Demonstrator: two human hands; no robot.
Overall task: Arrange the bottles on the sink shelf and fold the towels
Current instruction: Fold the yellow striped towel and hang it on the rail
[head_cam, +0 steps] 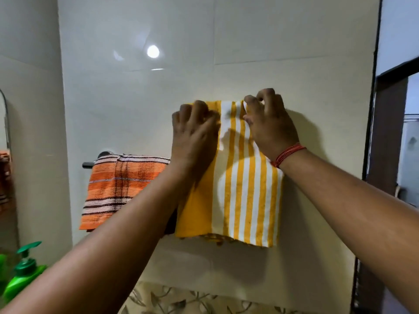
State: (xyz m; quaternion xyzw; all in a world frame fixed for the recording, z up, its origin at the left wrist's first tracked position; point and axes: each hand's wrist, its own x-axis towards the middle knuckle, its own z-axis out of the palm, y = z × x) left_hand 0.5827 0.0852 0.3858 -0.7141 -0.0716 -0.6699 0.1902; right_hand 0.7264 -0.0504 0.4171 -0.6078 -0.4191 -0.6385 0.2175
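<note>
A yellow-and-white striped towel [244, 196] hangs folded in front of the tiled wall, held up by its top edge. My left hand [195, 134] grips the top left corner, and my right hand [269, 123] pinches the top edge further right. An orange striped towel [118, 186] is draped over a metal towel bar [90, 163] to the left, partly hidden behind my left forearm. A green pump bottle [23, 273] stands at the lower left.
Glossy cream wall tiles [158, 87] fill the background, with a floral tile band [181, 300] at the bottom. A dark door frame [381, 155] runs down the right. A mirror edge [6, 123] shows at far left.
</note>
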